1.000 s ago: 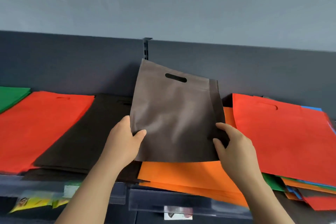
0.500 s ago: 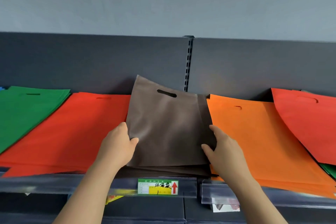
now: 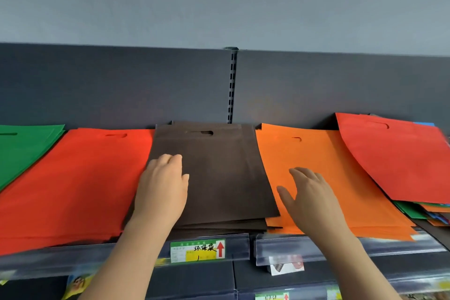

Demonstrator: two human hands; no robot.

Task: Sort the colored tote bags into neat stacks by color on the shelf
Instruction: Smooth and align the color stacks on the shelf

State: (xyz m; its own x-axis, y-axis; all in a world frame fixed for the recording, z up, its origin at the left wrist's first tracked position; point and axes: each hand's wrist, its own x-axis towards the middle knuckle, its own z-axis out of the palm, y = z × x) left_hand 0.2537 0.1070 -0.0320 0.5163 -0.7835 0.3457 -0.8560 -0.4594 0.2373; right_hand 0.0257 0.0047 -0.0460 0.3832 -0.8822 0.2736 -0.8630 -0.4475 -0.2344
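Note:
A brown tote bag (image 3: 219,173) lies flat on top of the brown stack at the middle of the shelf. My left hand (image 3: 163,185) rests on its left edge, fingers loosely bent and holding nothing. My right hand (image 3: 306,192) hovers open over the orange stack (image 3: 316,158), just right of the brown bags. A red stack (image 3: 78,178) lies to the left and a green stack (image 3: 22,143) at the far left. On the right, a red bag (image 3: 399,158) tops a mixed pile of bags.
The shelf's front rail (image 3: 243,246) carries a green and yellow price label (image 3: 197,251). A dark back panel with a slotted upright (image 3: 232,85) stands behind the bags. Mixed green, orange and blue bag edges (image 3: 423,214) stick out at the far right.
The brown bag was held up in both hands; it now lies flat on the brown stack. My right hand has let go and moved right over the orange stack.

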